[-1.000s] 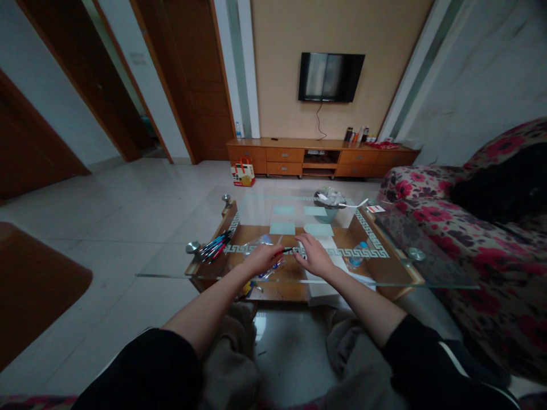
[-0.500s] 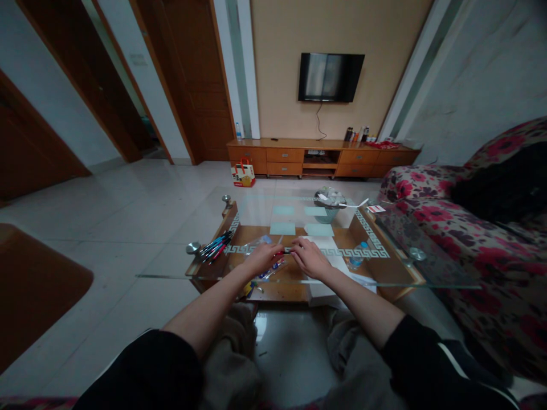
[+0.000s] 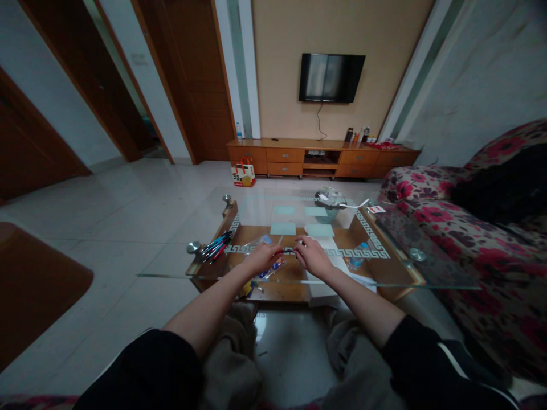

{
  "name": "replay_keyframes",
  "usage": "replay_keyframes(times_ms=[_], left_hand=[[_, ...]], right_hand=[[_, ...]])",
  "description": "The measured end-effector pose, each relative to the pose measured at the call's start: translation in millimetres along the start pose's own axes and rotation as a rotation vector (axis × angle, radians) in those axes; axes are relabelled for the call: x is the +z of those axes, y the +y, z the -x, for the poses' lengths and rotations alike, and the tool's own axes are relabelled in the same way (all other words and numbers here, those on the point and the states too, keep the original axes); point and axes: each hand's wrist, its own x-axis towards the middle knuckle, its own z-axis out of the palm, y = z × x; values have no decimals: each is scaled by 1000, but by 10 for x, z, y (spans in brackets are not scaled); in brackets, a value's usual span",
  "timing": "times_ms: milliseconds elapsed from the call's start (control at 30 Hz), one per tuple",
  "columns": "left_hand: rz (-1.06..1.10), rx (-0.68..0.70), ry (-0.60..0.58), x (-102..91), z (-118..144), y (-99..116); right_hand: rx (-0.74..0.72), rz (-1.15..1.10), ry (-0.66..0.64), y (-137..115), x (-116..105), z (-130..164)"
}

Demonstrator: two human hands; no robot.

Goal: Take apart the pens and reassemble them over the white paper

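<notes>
A slim dark pen spans the gap between my two hands, above the near part of the glass table top. Its left end is in the closed fingers of my left hand. My right hand pinches the other end, with its index finger raised a little. The fingers cover both ends of the pen. To the left, a loose bundle of pens, mostly dark and blue with a red one, lies on the glass.
The glass table top has a steel fitting near its left edge. Plastic wrappers, a white box and a bottle show below the hands and through the glass. Beyond stands a waste basket; a flowered sofa is right.
My right hand has shifted slightly to the right, and a bit more of the pen shows between the hands. My left hand stays nearly in place.
</notes>
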Motion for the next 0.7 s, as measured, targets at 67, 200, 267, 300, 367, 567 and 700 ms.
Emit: replay_keyframes(times_ms=[67, 200, 267, 300, 367, 567, 700], left_hand=[[-5, 7, 0, 3, -1, -1], [2, 33, 0, 3, -7, -2], [10, 46, 6, 1, -13, 0], [12, 52, 10, -1, -16, 2], [11, 63, 18, -3, -23, 8], [-11, 46, 23, 1, -34, 20], [-8, 50, 20, 23, -35, 9]], right_hand=[[6, 1, 0, 6, -5, 3], [17, -20, 4, -15, -39, 6], [13, -35, 7, -39, -57, 5], [5, -39, 4, -51, -62, 4], [-19, -39, -14, -67, -61, 3], [-63, -20, -69, -40, 16, 9], [-69, -19, -86, -14, 52, -6]])
